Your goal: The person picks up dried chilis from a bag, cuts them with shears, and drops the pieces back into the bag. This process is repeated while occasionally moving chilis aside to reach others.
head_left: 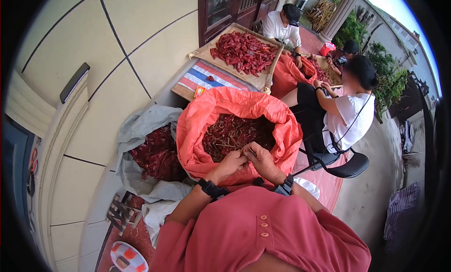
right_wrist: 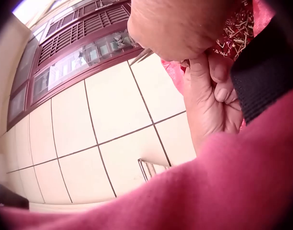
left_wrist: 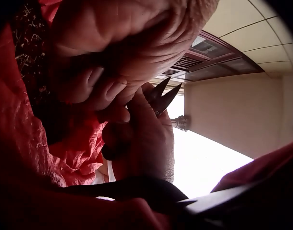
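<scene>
Our right hand (head_left: 264, 164) gripped dark, pointed scissors (left_wrist: 164, 100); what our left hand (head_left: 230, 165) held, we couldn't tell. A red sack (head_left: 228, 94) at twelve o'clock held stems (head_left: 224, 139); a grey sack (head_left: 136, 125) at nine, chilies (head_left: 157, 154).

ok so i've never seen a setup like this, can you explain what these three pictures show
No machine here, just a person's bare left hand and right hand. The wide picture comes from a camera on the head, looking forward and down; the others come from one on each wrist. The hands meet over a red sack holding red peppers and pale stem bits. A grey sack of peppers sits to the left; more lie on a tray ahead. The right hand grips a pointed two-bladed tool. Whether the left holds anything is hidden.
</scene>
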The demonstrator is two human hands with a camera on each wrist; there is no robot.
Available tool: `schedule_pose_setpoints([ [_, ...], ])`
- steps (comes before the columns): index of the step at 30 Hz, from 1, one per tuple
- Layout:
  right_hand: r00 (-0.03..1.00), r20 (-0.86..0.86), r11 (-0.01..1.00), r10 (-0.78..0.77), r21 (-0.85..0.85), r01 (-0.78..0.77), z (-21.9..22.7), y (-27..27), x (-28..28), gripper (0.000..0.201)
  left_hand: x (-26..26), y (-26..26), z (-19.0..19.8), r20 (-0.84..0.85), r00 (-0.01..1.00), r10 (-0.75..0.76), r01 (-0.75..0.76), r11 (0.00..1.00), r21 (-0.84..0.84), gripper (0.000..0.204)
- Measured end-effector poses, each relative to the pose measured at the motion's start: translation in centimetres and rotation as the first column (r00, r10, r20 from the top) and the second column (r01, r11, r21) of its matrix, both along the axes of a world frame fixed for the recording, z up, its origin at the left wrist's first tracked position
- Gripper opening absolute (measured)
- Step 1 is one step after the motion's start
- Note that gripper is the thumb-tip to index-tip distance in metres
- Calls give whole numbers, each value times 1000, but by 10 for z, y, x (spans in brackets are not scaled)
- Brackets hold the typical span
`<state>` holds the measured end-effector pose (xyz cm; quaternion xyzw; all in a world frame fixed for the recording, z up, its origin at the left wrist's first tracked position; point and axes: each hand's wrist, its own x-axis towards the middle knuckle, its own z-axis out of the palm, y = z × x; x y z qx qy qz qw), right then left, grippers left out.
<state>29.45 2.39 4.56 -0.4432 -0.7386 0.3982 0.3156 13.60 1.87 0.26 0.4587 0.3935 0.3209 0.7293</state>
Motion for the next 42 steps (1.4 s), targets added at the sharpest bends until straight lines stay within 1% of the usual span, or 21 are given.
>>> schedule_pose_setpoints([
  [1, 988, -147, 993, -37, -116, 20, -2, -2, 0, 4, -3, 3, -1, 8, 997, -72, 73, 997, -36, 21],
  [2, 954, -282, 971, -102, -237, 34, -4, -2, -1, 5, 1, 1, 4, 31, 999, -30, 30, 999, 22, 22],
  [4, 868, -445, 881, -220, -473, -20, 26, -3, -7, 5, 4, -2, 6, -127, 991, 41, 1, 950, 313, 23],
  [5, 849, -453, 815, -272, -578, -48, 20, 2, 1, 5, 0, -2, 13, -235, 971, 51, 34, 937, 346, 24],
  [7, 770, -514, 684, -378, -716, -142, 16, 7, 6, 6, -5, -9, 25, -276, 959, 68, 55, 908, 416, 25],
  [13, 686, -612, 675, -394, -699, -236, 36, 3, 4, 6, -14, -7, 40, -247, 964, 97, 19, 902, 431, 25],
  [15, 713, -626, 799, -315, -580, -157, 40, -2, 1, 6, -14, -6, 42, -276, 952, 132, 16, 879, 476, 23],
  [18, 755, -604, 898, -256, -438, -47, 63, 1, 12, 5, -27, -6, 7, -674, 601, 429, 240, 707, 665, 20],
  [19, 786, -568, 913, -243, -407, -11, 77, 1, 20, 5, -38, -11, 10, -630, 609, 482, 196, 678, 709, 19],
  [22, 851, -378, 914, -363, -324, 245, 84, -12, 50, 5, -88, -28, 40, -582, 666, 466, -214, 867, 449, 20],
  [23, 871, -317, 910, -375, -302, 282, 75, -17, 70, 6, -112, -33, 27, -613, 569, 548, -248, 825, 507, 23],
  [24, 811, -295, 850, -506, -332, 409, 65, -26, 81, 7, -139, -37, 11, -684, 438, 583, -227, 808, 544, 24],
  [25, 777, -246, 801, -579, -349, 487, 53, -35, 96, 7, -162, -42, 4, -733, 387, 559, -255, 829, 497, 28],
  [26, 737, -165, 731, -656, -382, 565, 36, -45, 114, 7, -183, -49, -12, -796, 211, 568, -162, 823, 544, 34],
  [28, 664, -85, 640, -742, -382, 667, -11, -70, 148, 8, -205, -64, -25, -876, -313, 366, 34, 926, 375, 39],
  [31, 531, 25, 444, -847, -515, 733, -76, -104, 185, 10, -205, -45, -15, -628, -178, 757, 159, 652, 741, 37],
  [34, 529, 124, 379, -840, -565, 733, -129, -131, 205, 12, -147, -11, 17, -567, 401, 720, -184, 669, 720, 31],
  [36, 481, 138, 311, -866, -605, 733, -145, -141, 208, 16, -105, 20, 3, -518, 604, 606, -74, 690, 721, 25],
  [38, 464, 128, 293, -877, -622, 726, -132, -136, 196, 18, -83, 42, 0, -593, 655, 468, 2, 784, 620, 26],
  [40, 543, 121, 324, -831, -688, 649, -111, -149, 185, 19, -38, 88, -75, -638, 625, 451, 156, 728, 667, 29],
  [42, 579, 135, 360, -804, -665, 655, -101, -158, 175, 18, -20, 125, -99, -735, 581, 350, 203, 812, 548, 29],
])
